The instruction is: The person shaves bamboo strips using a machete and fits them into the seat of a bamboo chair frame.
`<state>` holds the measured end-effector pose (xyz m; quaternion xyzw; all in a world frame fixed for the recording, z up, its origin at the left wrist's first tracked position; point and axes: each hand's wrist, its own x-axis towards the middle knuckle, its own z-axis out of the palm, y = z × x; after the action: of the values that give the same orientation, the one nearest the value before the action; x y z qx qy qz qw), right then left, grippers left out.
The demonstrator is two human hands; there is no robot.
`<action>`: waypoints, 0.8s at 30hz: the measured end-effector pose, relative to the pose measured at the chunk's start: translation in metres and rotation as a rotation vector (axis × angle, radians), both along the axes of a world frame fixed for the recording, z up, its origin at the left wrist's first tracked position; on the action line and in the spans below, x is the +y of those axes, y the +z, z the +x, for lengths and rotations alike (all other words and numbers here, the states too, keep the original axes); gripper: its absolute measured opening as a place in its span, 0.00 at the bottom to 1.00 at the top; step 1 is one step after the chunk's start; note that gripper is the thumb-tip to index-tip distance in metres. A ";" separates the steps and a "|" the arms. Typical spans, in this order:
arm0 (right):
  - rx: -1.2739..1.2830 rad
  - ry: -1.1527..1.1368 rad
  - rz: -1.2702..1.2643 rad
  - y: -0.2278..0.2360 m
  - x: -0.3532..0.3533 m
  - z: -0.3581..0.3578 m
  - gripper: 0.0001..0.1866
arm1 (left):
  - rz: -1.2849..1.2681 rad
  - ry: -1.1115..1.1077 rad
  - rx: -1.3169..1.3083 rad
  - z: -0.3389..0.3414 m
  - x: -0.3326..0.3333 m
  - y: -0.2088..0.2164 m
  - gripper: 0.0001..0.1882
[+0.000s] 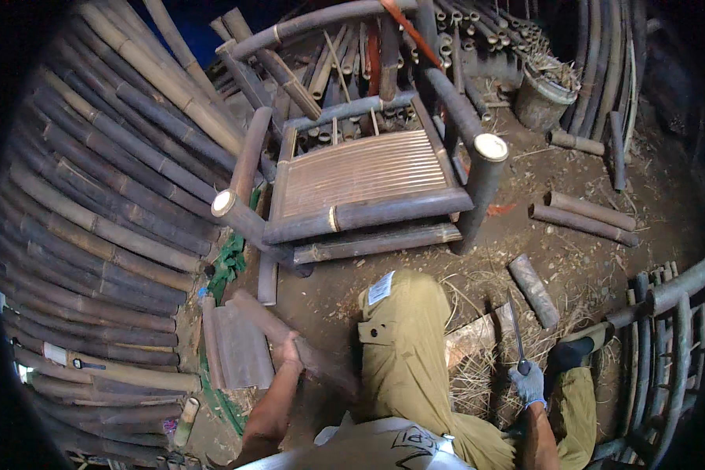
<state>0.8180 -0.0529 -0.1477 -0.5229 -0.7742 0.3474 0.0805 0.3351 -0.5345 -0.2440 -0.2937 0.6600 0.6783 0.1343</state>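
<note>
My bare left hand (291,354) is closed around a dark brown length of bamboo (321,362), which slants from the left toward my lap. In a grey glove, my right hand (529,384) grips the dark handle of a long, thin-bladed knife (517,329). The blade points away from me, above a pale board (471,338) on the straw-strewn ground. Beyond my knee stands a bamboo armchair (360,176) with a slatted seat and thick dark poles. Wide, flat dark pieces (241,348) lie just left of my left hand.
Many bamboo poles (117,188) are stacked along the left. A bucket of shavings (542,98) stands at the far right. Cut bamboo lengths (583,219) and a short piece (534,291) lie on the dirt floor. A bamboo frame (670,352) rises at the right edge.
</note>
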 end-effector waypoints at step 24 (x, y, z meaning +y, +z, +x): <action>1.267 -0.162 -0.853 0.228 -0.051 -0.157 0.19 | 0.986 -0.400 0.739 0.005 0.347 0.430 0.33</action>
<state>0.6607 -0.1040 0.0803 -0.2648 -0.3383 0.8424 0.3252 0.3406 -0.1879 0.1856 0.1839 0.3156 0.9201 0.1413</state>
